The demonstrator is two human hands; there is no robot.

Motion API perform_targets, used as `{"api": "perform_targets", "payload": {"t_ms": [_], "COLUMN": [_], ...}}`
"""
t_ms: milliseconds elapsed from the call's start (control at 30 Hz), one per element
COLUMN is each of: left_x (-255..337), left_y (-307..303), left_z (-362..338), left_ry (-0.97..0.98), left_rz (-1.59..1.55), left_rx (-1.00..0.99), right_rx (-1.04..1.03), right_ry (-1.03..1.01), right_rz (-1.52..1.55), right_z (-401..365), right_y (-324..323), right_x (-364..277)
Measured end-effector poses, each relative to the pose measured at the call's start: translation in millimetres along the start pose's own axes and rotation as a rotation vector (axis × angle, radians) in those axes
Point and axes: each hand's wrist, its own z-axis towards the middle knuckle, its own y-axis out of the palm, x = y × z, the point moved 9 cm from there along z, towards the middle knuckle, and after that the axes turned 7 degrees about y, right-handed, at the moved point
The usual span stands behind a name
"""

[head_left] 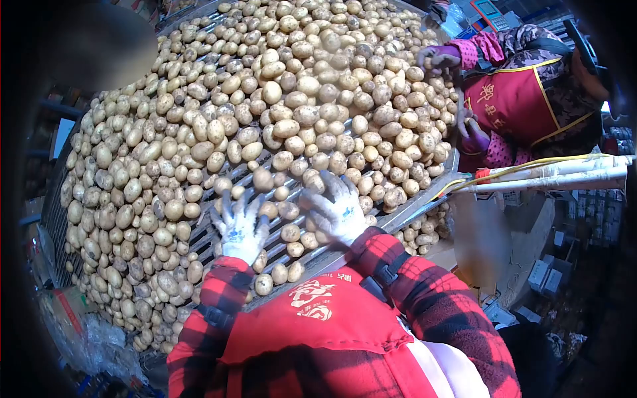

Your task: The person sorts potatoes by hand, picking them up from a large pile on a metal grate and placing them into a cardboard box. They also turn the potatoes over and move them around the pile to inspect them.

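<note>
Many potatoes [126, 219] lie spread over a slatted metal table [206, 232]. My left hand [240, 229], in a white and grey glove, has its fingers spread over the slats among a few potatoes and holds nothing. To its right, my right hand [337, 207], gloved the same way, reaches over potatoes with its fingers apart; its fingertips are close to the pile, and whether they touch any potato is unclear. Several small potatoes lie between and below both hands, near the table's front edge.
A co-worker [524, 99] in a red apron stands at the right edge of the table, purple-gloved hands at the pile. White poles [551, 174] with a yellow cord jut out at the right. Clear plastic wrap [99, 348] lies lower left. White boxes [544, 275] are at the right.
</note>
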Motion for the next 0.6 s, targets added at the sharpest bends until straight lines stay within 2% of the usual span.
{"api": "perform_targets", "payload": {"t_ms": [100, 167, 300, 367, 433, 533, 567, 600], "left_x": [19, 30, 54, 55, 55, 51, 47, 43], "left_y": [6, 14, 5, 5, 4, 2, -4, -6], "left_z": [-8, -17, -27, -26, -26, -27, -29, -32], "left_ry": [0.024, 0.1, 0.178, 0.217, 0.24, 0.238, 0.222, 0.209], "left_rz": [-0.056, -0.211, -0.283, -0.302, -0.298, -0.291, -0.328, -0.315], "left_rx": [-0.067, -0.101, -0.036, -0.03, -0.013, -0.051, -0.062, -0.066], "right_rx": [0.089, 0.089, -0.03, -0.119, -0.071, 0.08, -0.077, 0.036], "right_ry": [-0.057, -0.062, -0.172, -0.177, -0.078, -0.189, -0.171, -0.141], "right_rz": [0.042, -0.128, -0.153, -0.256, -0.438, -0.488, -0.435, -0.536], "right_z": [4, 5, 25, 60, 109, 160, 169, 186], "right_y": [-4, -5, 7, 22, 31, 52, 46, 44], "right_x": [-4, -15, -45, -51, -48, -26, -25, -14]}}
